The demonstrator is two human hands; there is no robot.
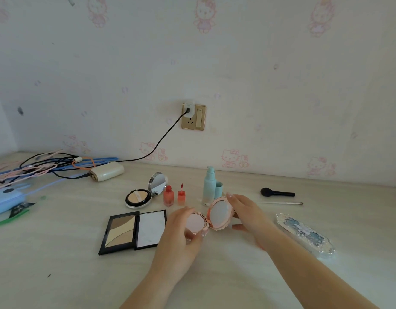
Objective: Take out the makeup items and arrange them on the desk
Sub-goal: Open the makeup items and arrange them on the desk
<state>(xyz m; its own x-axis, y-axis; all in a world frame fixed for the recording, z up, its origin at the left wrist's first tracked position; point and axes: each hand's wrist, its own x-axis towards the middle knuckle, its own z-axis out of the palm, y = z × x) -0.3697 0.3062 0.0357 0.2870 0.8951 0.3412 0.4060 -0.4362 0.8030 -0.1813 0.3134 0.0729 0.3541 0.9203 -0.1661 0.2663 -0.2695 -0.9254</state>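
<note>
Both hands hold an open pink compact [209, 217] just right of the black palette [131, 233] on the desk [58, 253]. The left hand [181, 237] wraps its base; the right hand [248, 214] pinches the lid, which probably holds a mirror.

I see pink compact [209, 217] open, held mid-desk | palette [132, 231] open flat, left | cushion [145, 192] open | two tints [174, 195] upright | bottle [208, 186] upright | brush [277, 192] lying right
</note>
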